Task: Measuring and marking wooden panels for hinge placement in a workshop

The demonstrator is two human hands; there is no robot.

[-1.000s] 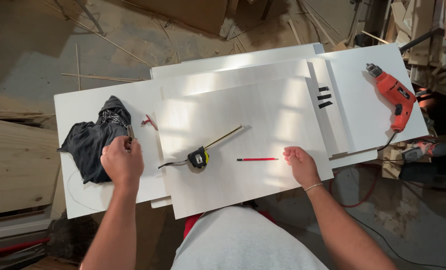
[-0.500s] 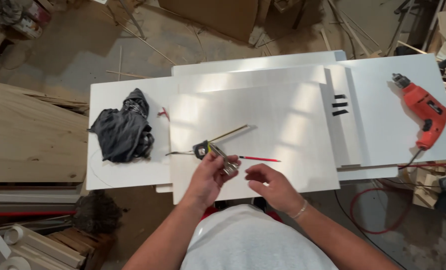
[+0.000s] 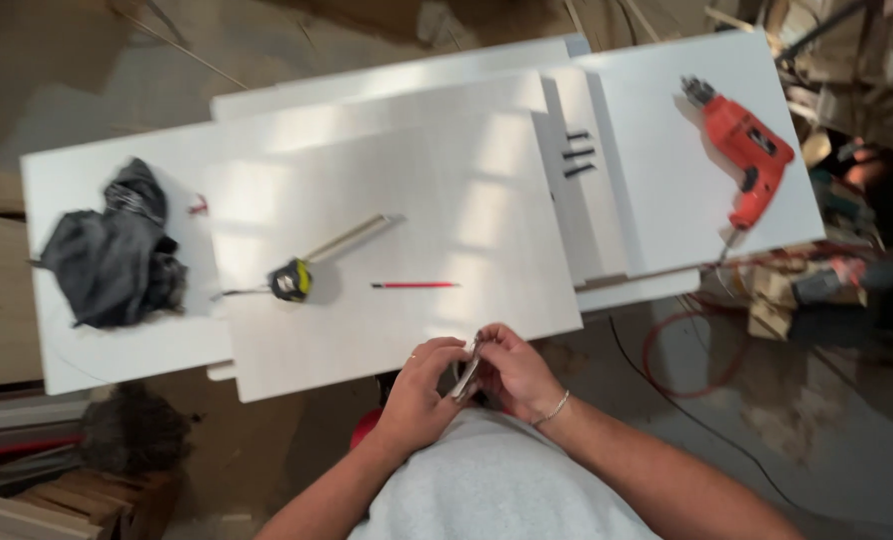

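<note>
Both hands have drawn back from the middle of the white top panel [image 3: 387, 250] to its near edge, and the tape measure [image 3: 292, 280] they were at half a second ago now lies alone on the panel, its blade run out toward the far right.

Head view: the left hand [image 3: 422, 390] and the right hand [image 3: 512, 375] meet just off the near edge of the panel, fingers curled around a small thin object [image 3: 469, 368] pinched between them. It looks like a slim metal or pale piece, but the fingers cover most of it and its kind cannot be told.

A red pencil [image 3: 415, 285] lies on the panel just right of the tape measure, well clear of the hands. A dark cloth [image 3: 117, 255] sits bunched beyond the panel's left side, and an orange drill [image 3: 747, 160] rests on the sheets past its right side.

To handle the small piece well, keep it over the panel rather than the floor, so a slip is easy to recover.
</note>
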